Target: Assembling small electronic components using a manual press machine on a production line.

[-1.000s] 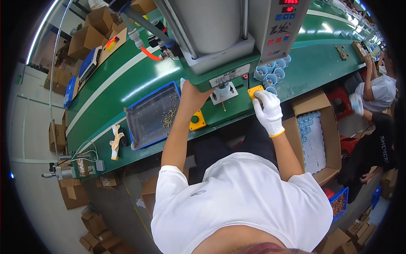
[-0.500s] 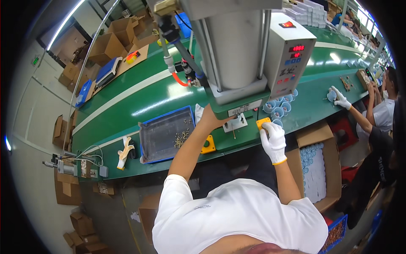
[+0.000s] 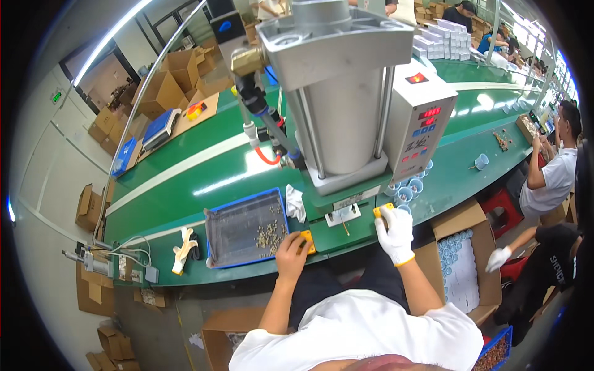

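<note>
My bare left hand (image 3: pixel 292 255) rests on the left yellow button box (image 3: pixel 307 242) at the bench edge, fingers stretched over it. In a white knitted glove, my right hand (image 3: pixel 396 235) lies on the right yellow button box (image 3: pixel 382 210), thumb apart from the fingers. Neither hand appears to hold anything. Between them, under the head of the pneumatic press (image 3: pixel 346 123), a small metal plate (image 3: pixel 343 215) sits on the green base. A thin tan strand (image 3: pixel 346 231) sticks out from it toward me. My palms hide the tops of both boxes.
Left of the press is a blue-rimmed tray (image 3: pixel 238 216) of small brass-coloured parts, with a white cloth (image 3: pixel 295 204) beside it. Further left lies a glove (image 3: pixel 184 250). Light-blue cups (image 3: pixel 416 185) stand right of the press. An open carton (image 3: pixel 465 216) is at my right; co-workers sit beyond.
My left hand has drawn back from under the press onto the left button box. My right hand stays at its box. A co-worker's gloved hand has left a blue cup. The view has shifted.
</note>
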Action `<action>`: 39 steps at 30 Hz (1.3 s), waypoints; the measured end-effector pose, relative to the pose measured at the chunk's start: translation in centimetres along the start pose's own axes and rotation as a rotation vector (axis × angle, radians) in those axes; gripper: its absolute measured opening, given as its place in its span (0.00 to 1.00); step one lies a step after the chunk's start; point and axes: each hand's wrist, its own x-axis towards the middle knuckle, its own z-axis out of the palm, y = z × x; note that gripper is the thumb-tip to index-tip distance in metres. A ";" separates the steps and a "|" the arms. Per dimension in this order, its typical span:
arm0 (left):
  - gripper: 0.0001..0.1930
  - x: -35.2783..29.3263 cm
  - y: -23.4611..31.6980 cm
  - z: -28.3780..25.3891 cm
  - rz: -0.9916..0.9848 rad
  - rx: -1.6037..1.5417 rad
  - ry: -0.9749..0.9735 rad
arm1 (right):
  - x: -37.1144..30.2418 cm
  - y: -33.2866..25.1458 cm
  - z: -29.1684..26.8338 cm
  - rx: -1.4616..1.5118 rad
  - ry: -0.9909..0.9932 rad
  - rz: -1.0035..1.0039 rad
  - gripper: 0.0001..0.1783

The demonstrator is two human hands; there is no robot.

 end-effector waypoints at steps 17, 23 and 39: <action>0.16 3.3 -8.5 -1.4 -0.168 0.391 -0.087 | -1.6 -0.3 0.3 -0.011 0.015 0.030 0.26; 0.07 3.5 -8.1 -1.4 -0.233 0.277 -0.211 | 0.1 0.3 -0.5 0.073 -0.038 0.013 0.25; 0.05 3.7 -7.8 -1.0 -0.190 0.220 -0.114 | 5.6 -5.8 5.5 0.708 -0.344 0.525 0.27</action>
